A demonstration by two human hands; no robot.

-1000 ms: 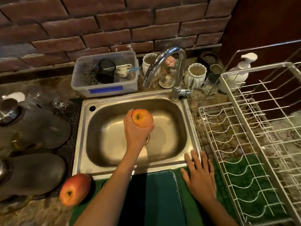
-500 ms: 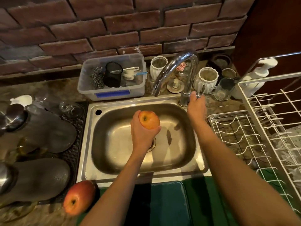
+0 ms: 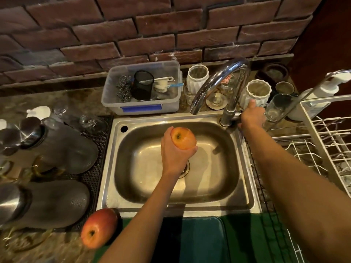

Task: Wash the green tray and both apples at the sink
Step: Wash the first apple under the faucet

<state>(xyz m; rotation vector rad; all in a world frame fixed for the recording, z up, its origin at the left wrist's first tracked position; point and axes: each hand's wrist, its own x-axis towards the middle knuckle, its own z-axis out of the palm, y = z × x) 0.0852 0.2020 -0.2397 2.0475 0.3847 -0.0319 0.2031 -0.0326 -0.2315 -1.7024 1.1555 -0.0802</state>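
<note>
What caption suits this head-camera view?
Left hand holds an apple over the sink; right hand at the tap.

The left hand (image 3: pixel 174 154) holds an apple (image 3: pixel 183 138) over the sink (image 3: pixel 245 194), the right hand (image 3: pixel 251 116) grips the tap lever, and another apple (image 3: pixel 98 227) lies on the counter (image 3: pixel 57 249).

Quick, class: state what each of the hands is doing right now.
Left hand: closed around an apple over the sink.
Right hand: closed on the tap handle.
</note>
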